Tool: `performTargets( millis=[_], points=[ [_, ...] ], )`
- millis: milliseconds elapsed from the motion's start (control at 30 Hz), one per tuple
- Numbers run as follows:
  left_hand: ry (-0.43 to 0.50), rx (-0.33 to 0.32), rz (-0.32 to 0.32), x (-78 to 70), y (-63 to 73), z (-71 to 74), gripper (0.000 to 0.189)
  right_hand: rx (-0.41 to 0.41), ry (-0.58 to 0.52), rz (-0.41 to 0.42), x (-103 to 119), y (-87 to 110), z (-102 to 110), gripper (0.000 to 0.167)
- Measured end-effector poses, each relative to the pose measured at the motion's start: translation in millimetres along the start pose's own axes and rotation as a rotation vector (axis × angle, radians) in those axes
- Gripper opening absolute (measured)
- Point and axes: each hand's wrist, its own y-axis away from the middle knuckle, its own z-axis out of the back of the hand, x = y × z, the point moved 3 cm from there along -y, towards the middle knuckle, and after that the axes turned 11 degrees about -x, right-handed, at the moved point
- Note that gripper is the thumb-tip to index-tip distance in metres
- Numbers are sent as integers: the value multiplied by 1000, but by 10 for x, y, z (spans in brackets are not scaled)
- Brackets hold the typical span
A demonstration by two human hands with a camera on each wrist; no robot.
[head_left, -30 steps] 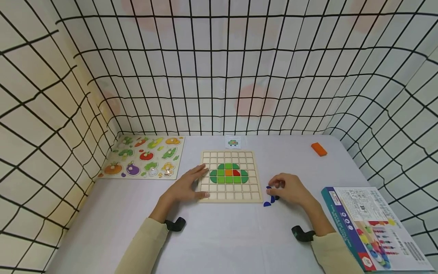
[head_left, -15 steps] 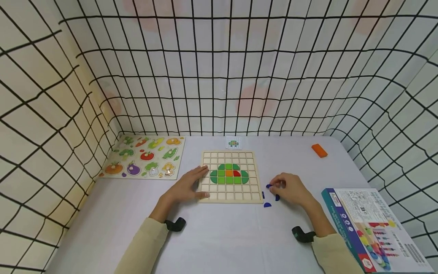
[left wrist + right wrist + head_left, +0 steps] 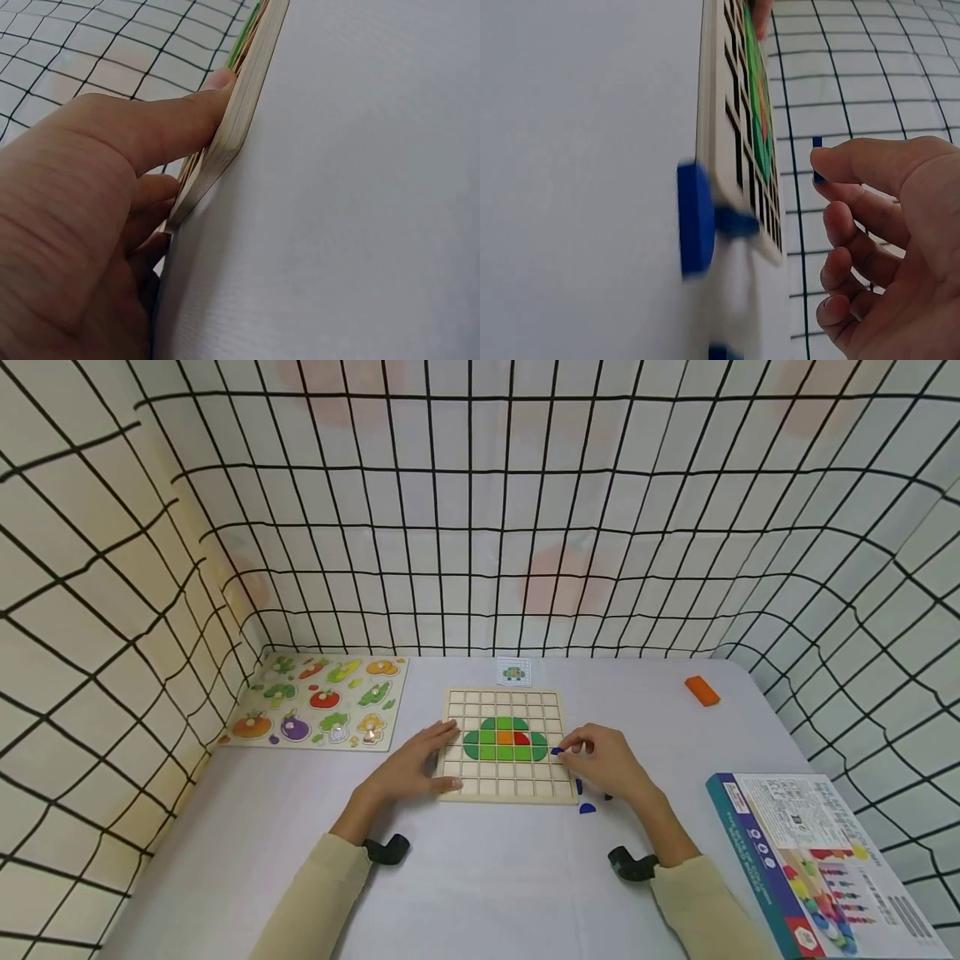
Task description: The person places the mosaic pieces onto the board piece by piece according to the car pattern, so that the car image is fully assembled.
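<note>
My left hand (image 3: 411, 767) rests on the left side of a wooden grid board (image 3: 510, 787), fingers spread. In the left wrist view the thumb (image 3: 172, 129) lies straight on the board's rim. Green, orange and red tiles (image 3: 507, 745) form a dome-like shape in the grid. My right hand (image 3: 609, 766) pinches a small blue half-round piece (image 3: 557, 751) between thumb and forefinger, over the board's right edge. The right wrist view shows this blue piece (image 3: 817, 142) held edge-on. Several more blue pieces (image 3: 587, 808) lie beside the board's lower right corner, one partly hidden by the hand.
A picture card (image 3: 513, 672) with a similar pattern lies behind the board. To the left is a vegetable puzzle board (image 3: 348, 693). An orange block (image 3: 702, 691) lies at the back right, and a printed box (image 3: 825, 860) at the front right. Black netting surrounds the table.
The right hand has picked up a blue half-round piece from the table and carried it left and up to the board's right edge. The left hand stays on the board.
</note>
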Motion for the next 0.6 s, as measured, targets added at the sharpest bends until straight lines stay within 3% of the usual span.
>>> performTargets(
  millis=[367, 600],
  points=[
    [12, -6, 18, 10, -7, 3, 94, 25, -88, 86, 370, -76, -304, 9],
    [15, -3, 10, 1, -14, 10, 94, 41, -84, 72, 463, -92, -492, 10]
  ],
)
